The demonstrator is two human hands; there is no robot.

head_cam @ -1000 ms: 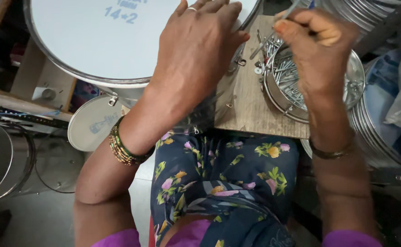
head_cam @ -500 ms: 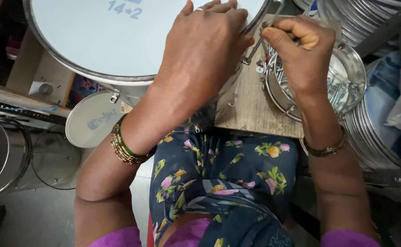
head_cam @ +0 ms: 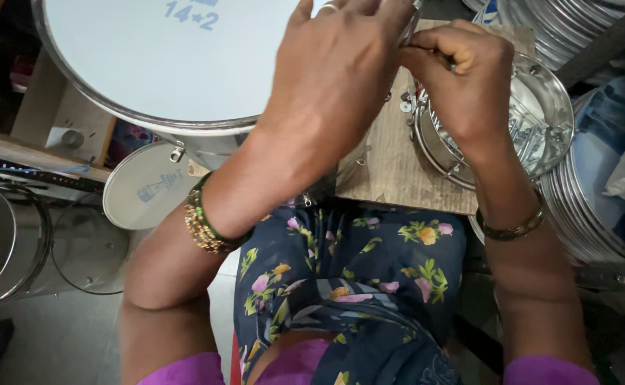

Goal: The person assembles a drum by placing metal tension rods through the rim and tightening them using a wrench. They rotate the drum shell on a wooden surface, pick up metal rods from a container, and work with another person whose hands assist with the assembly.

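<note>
Left hand [head_cam: 334, 78]: spread palm-down on the rim of the large white drum [head_cam: 163, 64], fingers loosely curled, gripping nothing visible. Right hand [head_cam: 462, 78]: fingertips pinched narrowly on a small metal part, barely visible, above the steel bowl of fittings [head_cam: 540, 121] on the wooden board [head_cam: 391, 171]

Single head-worn view, looking steeply down from close above the left hand [head_cam: 334, 78] and right hand [head_cam: 462, 78]; lap lies below the fingers, drum [head_cam: 148, 64] left of them.
</note>
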